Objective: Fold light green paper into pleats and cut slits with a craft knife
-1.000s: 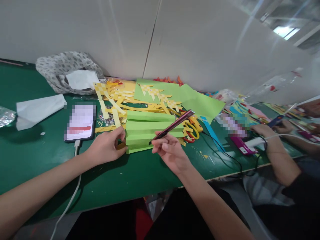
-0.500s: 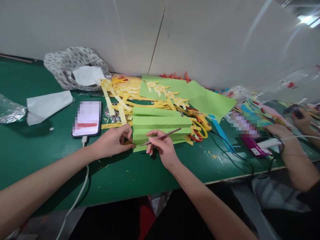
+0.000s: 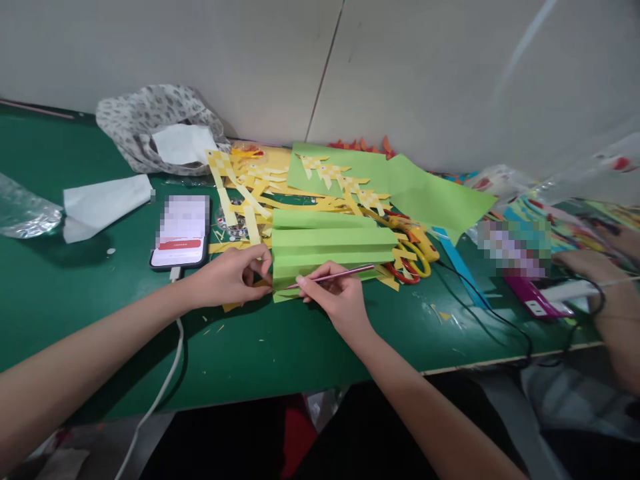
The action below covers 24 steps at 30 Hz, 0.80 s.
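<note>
Right hand [image 3: 340, 300] has come down since a second ago; the pink stick [image 3: 333, 276], raised and tilted then, is now lying low along the near edge of the pleated green paper [image 3: 325, 243]. The right hand's fingers are gripping the stick. Left hand [image 3: 230, 277] is pinching the paper's near-left corner on the green table [image 3: 75, 287]. One phone [image 3: 181, 230] is sitting left of the paper. Scissors [image 3: 415, 250] are crowding its right end. Two flat green sheets [image 3: 400, 187] are lying behind. A co-worker's hand [image 3: 580, 263] is working far right.

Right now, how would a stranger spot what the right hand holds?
On the green table, find the folded green paper. Across its near edge runs a thin stick in the right hand: pink and straight, unlike the yellow scissors beside it.
</note>
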Tool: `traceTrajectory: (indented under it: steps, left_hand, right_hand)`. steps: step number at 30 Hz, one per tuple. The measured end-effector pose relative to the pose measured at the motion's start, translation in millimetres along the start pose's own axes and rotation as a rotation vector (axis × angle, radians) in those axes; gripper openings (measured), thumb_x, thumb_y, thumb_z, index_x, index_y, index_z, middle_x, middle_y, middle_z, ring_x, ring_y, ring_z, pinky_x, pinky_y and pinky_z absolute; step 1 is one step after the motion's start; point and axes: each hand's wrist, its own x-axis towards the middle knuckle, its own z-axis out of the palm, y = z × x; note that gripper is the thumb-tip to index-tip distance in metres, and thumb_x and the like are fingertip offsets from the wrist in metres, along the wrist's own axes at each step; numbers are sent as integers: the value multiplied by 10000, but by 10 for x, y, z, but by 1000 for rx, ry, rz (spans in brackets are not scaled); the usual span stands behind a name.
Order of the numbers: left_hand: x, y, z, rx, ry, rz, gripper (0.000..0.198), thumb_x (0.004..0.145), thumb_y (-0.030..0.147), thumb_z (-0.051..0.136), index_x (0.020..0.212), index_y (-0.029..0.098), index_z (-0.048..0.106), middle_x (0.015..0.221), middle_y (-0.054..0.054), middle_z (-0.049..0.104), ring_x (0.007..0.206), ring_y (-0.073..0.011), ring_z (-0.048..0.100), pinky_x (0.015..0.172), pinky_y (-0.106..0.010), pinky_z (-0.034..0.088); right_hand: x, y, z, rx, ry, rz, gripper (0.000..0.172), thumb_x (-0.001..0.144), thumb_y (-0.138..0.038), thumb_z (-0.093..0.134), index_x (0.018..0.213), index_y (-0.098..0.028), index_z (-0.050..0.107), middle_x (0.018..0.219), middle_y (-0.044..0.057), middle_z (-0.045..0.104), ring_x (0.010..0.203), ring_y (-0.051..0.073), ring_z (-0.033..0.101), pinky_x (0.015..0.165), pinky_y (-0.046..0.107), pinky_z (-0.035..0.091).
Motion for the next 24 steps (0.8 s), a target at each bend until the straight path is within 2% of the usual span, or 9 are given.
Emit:
traceTrajectory:
  steps: [4, 11, 17, 24]
  left_hand:
    - [-8, -9, -2, -39, -15, -12, 249, 735, 191, 613, 784, 211, 370, 612, 74, 606, 430, -51, 486, 421, -153, 359]
    - [-4, -33, 6, -42, 14, -26, 257, 731, 185, 615, 770, 212, 362, 583, 85, 565, 420, -41, 444, 407, -141, 342]
    - [-16, -63, 5, -88, -5, -52, 241, 744, 215, 617, 785, 212, 380, 657, 63, 602, 418, -49, 510, 398, -145, 379]
    - [-13, -70, -5, 4, -6, -28, 261, 741, 244, 628, 758, 210, 370, 673, 35, 626, 472, -70, 550, 437, -161, 425]
  right_hand:
    - [-21, -57, -29, -29, 6, 28, 220, 651, -318, 788, 658, -182, 616, 580, 7, 665, 531, 143, 632, 546, 275, 541]
    - [-103, -177, -87, -49, 0, -35, 188, 668, -296, 782, 683, -190, 628, 643, -1, 678, 586, 146, 659, 595, 282, 553]
    - [-51, -101, -81, 12, -41, 34, 216, 656, -329, 782, 664, -187, 620, 610, 5, 663, 547, 143, 633, 563, 291, 539]
    - [-42, -10, -60, 29, -68, 71, 240, 641, -351, 787, 657, -186, 613, 589, -7, 646, 536, 134, 626, 545, 275, 531]
